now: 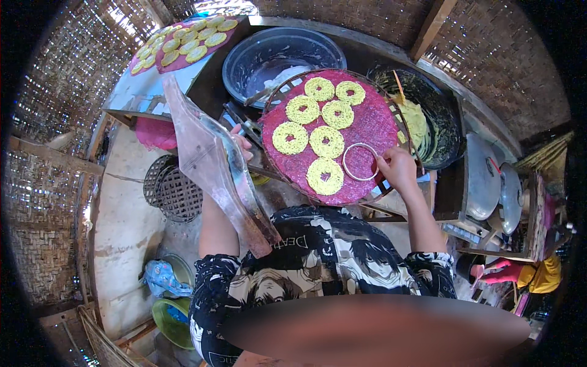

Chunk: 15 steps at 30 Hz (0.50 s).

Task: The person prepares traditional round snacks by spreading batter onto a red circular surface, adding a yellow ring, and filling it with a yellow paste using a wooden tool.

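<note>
My right hand (398, 167) pinches the edge of a thin pale ring (346, 160), which rests on the pink-red mesh (379, 116) of a round woven tray. Several yellow rings of stringy dough (326, 142) lie on the mesh, to the left of the pale ring and beyond it. In my left hand (242, 143) is a long wooden press-like tool (211, 156), tilted across the left of my body. Most of that hand is hidden behind the wood; only some fingers show, curled at its right side.
Behind the tray stands a large dark basin (284, 43) with whitish residue. A black basin (452, 116) at right holds yellow dough (416, 125) and a stick. More yellow pieces (191, 46) lie on pink mesh at far left. A dark plastic basket (174, 189) sits below, left. Metal lids (483, 177) stand right.
</note>
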Each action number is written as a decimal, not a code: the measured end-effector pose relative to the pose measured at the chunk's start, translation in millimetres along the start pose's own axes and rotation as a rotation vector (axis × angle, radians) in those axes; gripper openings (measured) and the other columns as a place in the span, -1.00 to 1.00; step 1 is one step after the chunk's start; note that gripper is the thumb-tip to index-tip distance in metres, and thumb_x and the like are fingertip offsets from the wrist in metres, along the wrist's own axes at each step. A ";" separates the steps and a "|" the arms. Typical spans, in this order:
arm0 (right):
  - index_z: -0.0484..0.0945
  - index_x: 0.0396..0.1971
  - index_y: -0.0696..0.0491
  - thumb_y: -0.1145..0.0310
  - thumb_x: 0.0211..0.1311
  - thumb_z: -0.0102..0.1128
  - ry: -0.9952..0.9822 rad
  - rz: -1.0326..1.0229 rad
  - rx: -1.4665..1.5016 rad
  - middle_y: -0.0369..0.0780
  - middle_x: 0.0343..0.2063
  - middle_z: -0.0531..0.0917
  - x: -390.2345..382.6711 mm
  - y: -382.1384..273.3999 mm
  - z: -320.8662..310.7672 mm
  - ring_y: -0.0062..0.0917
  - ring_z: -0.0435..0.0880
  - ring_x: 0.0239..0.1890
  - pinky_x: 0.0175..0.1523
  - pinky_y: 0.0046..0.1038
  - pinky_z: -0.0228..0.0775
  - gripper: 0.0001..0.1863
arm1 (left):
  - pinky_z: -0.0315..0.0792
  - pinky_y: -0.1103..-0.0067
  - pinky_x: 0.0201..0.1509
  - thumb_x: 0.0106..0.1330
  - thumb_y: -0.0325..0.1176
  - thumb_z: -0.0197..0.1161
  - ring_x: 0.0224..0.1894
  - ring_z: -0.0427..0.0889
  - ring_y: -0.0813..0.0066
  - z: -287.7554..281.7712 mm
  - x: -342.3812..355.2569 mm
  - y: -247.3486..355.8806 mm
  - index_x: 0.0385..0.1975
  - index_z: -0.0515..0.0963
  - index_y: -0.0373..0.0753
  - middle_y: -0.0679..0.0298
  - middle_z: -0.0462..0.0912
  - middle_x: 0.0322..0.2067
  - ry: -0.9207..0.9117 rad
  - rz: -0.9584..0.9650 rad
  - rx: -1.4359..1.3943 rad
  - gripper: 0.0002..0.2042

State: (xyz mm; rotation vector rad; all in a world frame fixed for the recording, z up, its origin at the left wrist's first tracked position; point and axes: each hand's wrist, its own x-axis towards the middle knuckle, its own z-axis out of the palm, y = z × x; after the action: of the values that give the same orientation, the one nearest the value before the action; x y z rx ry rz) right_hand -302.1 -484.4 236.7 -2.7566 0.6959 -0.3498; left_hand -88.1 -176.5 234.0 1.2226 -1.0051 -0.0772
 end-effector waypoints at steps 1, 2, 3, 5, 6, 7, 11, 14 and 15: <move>0.51 -0.73 0.10 0.27 -0.16 0.10 0.003 0.004 -0.001 -0.16 -0.59 0.53 -0.5 -0.2 1.1 -0.29 0.52 -0.44 -0.30 -0.33 0.36 -0.79 | -0.10 0.36 0.26 0.17 -0.16 -0.04 -0.40 0.51 0.44 1.7 1.0 -0.8 -0.59 0.48 -0.24 0.26 0.52 -0.68 -0.010 0.011 0.020 -0.71; 0.51 -0.72 0.10 0.26 -0.15 0.10 -0.008 0.002 0.008 -0.15 -0.59 0.53 -0.7 -1.2 2.5 -0.29 0.52 -0.44 -0.30 -0.33 0.37 -0.79 | -0.10 0.36 0.26 0.17 -0.16 -0.04 -0.40 0.51 0.44 2.6 1.6 -0.2 -0.59 0.48 -0.24 0.26 0.52 -0.68 -0.019 0.022 0.044 -0.71; 0.52 -0.71 0.10 0.25 -0.15 0.11 -0.019 0.003 0.017 -0.15 -0.59 0.53 -1.0 -1.7 2.9 -0.29 0.52 -0.43 -0.30 -0.32 0.37 -0.79 | -0.03 0.34 0.23 0.17 -0.17 -0.03 -0.41 0.51 0.41 4.2 1.8 -2.1 -0.50 0.48 -0.25 0.23 0.53 -0.63 -0.009 0.068 -0.014 -0.73; 0.51 -0.68 0.11 0.26 -0.13 0.12 -0.018 -0.011 0.000 -0.15 -0.59 0.52 -1.7 -1.7 2.9 -0.28 0.52 -0.45 -0.33 -0.33 0.36 -0.79 | 0.04 0.33 0.21 0.17 -0.17 -0.02 -0.41 0.51 0.39 5.9 -1.8 -3.1 -0.40 0.48 -0.26 0.20 0.54 -0.58 -0.002 0.113 -0.070 -0.73; 0.51 -0.66 0.12 0.27 -0.12 0.13 -0.022 -0.028 -0.020 -0.15 -0.59 0.51 -2.5 -1.5 3.2 -0.28 0.51 -0.46 -0.36 -0.35 0.34 -0.79 | 0.12 0.34 0.16 0.16 -0.18 -0.01 -0.38 0.51 0.35 6.5 -6.4 -1.4 -0.28 0.43 -0.27 0.17 0.54 -0.48 0.076 -0.151 -0.326 -0.71; 0.51 -0.66 0.12 0.27 -0.12 0.13 -0.021 -0.026 -0.016 -0.15 -0.59 0.51 -3.6 -1.6 1.7 -0.28 0.51 -0.46 -0.36 -0.35 0.34 -0.79 | 0.16 0.35 0.14 0.16 -0.19 0.00 -0.36 0.52 0.33 6.4 -7.7 -2.6 -0.22 0.41 -0.28 0.15 0.54 -0.43 0.105 -0.285 -0.450 -0.69; 0.54 -0.53 0.13 0.12 -0.05 0.10 0.044 -0.110 -0.011 -0.15 -0.53 0.54 -9.9 -21.2 -24.4 -0.29 0.51 -0.40 -0.28 -0.33 0.36 -0.67 | 0.30 0.43 0.01 0.07 -0.25 0.12 -0.15 0.46 0.31 17.8 -4.2 -5.0 -0.10 0.34 -0.29 0.14 0.49 -0.25 -0.038 -0.345 -0.049 -0.60; 0.45 -0.26 0.19 -0.08 0.08 -0.07 -0.097 -0.301 0.696 -0.21 -0.47 0.54 -22.5 -52.8 -33.6 -0.45 0.49 -0.37 -0.30 -0.43 0.31 -0.44 | 0.30 0.41 0.00 -0.11 -0.27 0.26 -0.13 0.46 0.29 73.7 34.7 20.5 -0.18 0.39 -0.29 0.11 0.49 -0.23 -0.042 -0.117 0.421 -0.55; 0.40 -0.21 0.19 -0.11 0.13 -0.19 -0.278 -0.217 0.942 -0.21 -0.45 0.53 -30.2 -59.7 -32.4 -0.49 0.49 -0.42 -0.32 -0.47 0.31 -0.40 | 0.29 0.39 0.00 -0.19 -0.27 0.30 -0.16 0.48 0.27 96.7 45.6 28.0 -0.22 0.42 -0.30 0.08 0.50 -0.25 -0.013 -0.120 0.599 -0.54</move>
State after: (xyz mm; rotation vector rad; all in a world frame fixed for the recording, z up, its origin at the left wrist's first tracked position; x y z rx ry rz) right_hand -312.2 -425.7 281.2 -1.9093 0.0907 -0.2391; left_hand -138.8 -261.9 282.6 1.8295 -0.9976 0.1330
